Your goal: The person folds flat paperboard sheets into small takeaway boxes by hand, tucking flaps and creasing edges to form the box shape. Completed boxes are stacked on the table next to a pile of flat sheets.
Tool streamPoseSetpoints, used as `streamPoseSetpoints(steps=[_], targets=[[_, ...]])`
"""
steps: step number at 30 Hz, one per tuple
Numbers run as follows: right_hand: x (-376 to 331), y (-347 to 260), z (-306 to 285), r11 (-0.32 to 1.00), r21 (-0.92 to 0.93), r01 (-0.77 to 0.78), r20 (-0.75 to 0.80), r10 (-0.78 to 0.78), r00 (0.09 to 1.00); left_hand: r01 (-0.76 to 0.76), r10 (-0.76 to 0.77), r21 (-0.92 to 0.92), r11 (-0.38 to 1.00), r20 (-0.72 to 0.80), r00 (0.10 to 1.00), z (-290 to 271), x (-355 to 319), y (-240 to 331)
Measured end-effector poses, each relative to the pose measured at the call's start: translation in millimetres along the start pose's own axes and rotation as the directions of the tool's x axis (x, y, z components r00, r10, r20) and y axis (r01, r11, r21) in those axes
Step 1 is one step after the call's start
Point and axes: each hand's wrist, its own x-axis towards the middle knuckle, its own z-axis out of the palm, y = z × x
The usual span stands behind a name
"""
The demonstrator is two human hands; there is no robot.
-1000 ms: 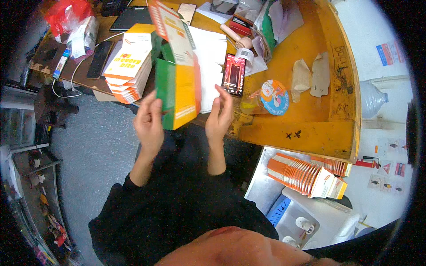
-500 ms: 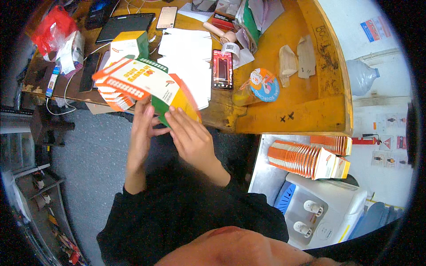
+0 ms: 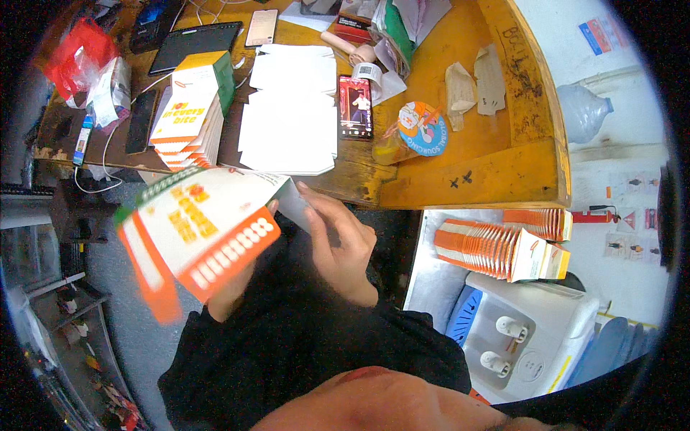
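A partly folded food carton, white with orange, green and yellow print, is held in front of my body, just off the table's near edge. Its orange flaps hang toward the lower left, slightly blurred. My left hand grips it from below, and the carton hides most of those fingers. At the carton's right end my right hand pinches a pale grey inner flap between thumb and fingers. Beyond it on the table lies a stack of flat white carton blanks. To their left stands a pile of printed cartons.
Rows of nested cartons stand at the right, beside a water dispenser. A lit phone, a pink handheld fan, a black tablet-like slab and a red bag lie on the wooden table.
Both hands have brought the carton from above the table edge down and left toward my body, turning it. The white blanks and carton pile behind it are now more exposed.
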Motion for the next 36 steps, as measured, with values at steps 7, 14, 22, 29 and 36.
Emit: streamPoseSetpoints(steps=[7,14,22,29,36], targets=[[2.9,-6.4,20.7,0.991,0.035,0.129,-0.043,-0.127,0.991,-0.049,0.051,0.013,0.999,-0.116,0.992,-6.5,-17.8,5.0],[-3.9,-0.5,27.0,0.96,-0.042,0.276,-0.06,-0.279,0.959,-0.036,0.037,0.01,0.999,-0.219,0.975,-12.3,-28.9,0.1],[-9.8,1.6,26.3,0.966,0.024,0.257,-0.113,-0.253,0.961,-0.019,0.026,0.027,0.999,-0.311,0.95,-15.2,-36.1,-1.7],[-14.7,9.3,26.8,0.926,-0.072,0.37,-0.141,-0.377,0.915,0.004,0.004,0.019,1.0,-0.389,0.921,-11.2,-37.6,-5.1],[-13.4,13.4,24.5,0.911,0.005,0.412,-0.09,-0.41,0.907,0.029,-0.028,-0.006,1.0,-0.486,0.874,-3.5,-38.8,-6.6]])
